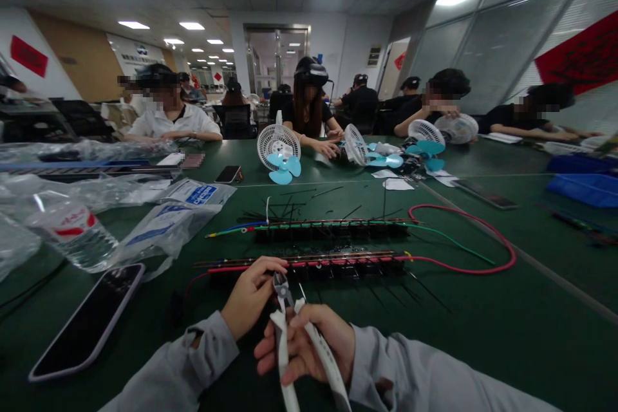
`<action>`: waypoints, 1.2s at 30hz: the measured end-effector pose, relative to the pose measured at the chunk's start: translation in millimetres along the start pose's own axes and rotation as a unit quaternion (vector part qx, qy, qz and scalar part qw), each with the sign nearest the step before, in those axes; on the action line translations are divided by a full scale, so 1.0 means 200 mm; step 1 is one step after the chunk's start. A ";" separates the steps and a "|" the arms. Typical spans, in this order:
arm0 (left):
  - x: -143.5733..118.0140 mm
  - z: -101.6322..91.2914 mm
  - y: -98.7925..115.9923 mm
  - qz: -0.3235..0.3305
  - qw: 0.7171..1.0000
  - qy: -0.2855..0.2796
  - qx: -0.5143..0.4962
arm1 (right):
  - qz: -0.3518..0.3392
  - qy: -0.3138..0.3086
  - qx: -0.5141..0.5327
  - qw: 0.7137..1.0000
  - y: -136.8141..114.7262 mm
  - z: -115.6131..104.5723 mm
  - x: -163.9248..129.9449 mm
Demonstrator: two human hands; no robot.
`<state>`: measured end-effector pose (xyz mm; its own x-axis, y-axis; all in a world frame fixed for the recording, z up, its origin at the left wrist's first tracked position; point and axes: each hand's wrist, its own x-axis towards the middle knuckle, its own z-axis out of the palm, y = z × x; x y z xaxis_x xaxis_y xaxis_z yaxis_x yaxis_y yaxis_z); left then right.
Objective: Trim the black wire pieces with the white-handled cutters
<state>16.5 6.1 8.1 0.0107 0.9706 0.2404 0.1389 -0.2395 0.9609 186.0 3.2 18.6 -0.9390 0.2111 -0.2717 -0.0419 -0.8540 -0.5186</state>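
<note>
My right hand (pixel 318 341) is wrapped around the white handles of a pair of diagonal cutters (pixel 284 299), its handles spread apart. The cutter jaws point up at the near edge of a wire bundle (pixel 338 262) with red cable and black cable ties along it. My left hand (pixel 253 293) curls over the left part of this bundle, index finger across the wires, close beside the jaws. What its fingertips press on is partly hidden. Just beyond lies a second wire bundle (pixel 338 226), with green and blue wires. Thin black cable tie tails (pixel 420 290) stick out around both.
On the left lie a phone (pixel 89 322), a water bottle (pixel 72 232) and plastic bags (pixel 174 219). A red cable (pixel 506 244) loops out at right. Across the table are fans (pixel 279 148), blue trays (pixel 582 190) and several seated people, one handling parts opposite me.
</note>
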 end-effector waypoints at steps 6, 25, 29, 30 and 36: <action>0.00 0.00 0.01 -0.015 1.000 -0.007 -0.024 | 0.030 -0.022 -0.010 0.999 -0.02 -0.01 0.01; 0.00 -0.01 0.00 -0.008 1.000 -0.010 -0.018 | 0.000 -0.015 -0.005 1.000 0.00 -0.02 0.02; 0.00 -0.01 -0.01 0.003 1.000 -0.007 -0.005 | -0.021 -0.019 -0.002 1.000 0.00 0.00 0.02; 0.01 -0.01 -0.01 0.005 1.000 -0.007 -0.004 | -0.024 -0.022 -0.001 0.999 0.00 0.00 0.02; 0.01 -0.02 -0.02 0.014 1.000 -0.003 -0.002 | -0.054 -0.042 0.015 0.998 -0.02 0.03 0.00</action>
<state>12.2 9.2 5.0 0.0214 0.9635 0.2668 0.1341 -0.2672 0.9543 183.6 3.9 24.8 -0.9535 0.2639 -0.1457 -0.1543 -0.8424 -0.5163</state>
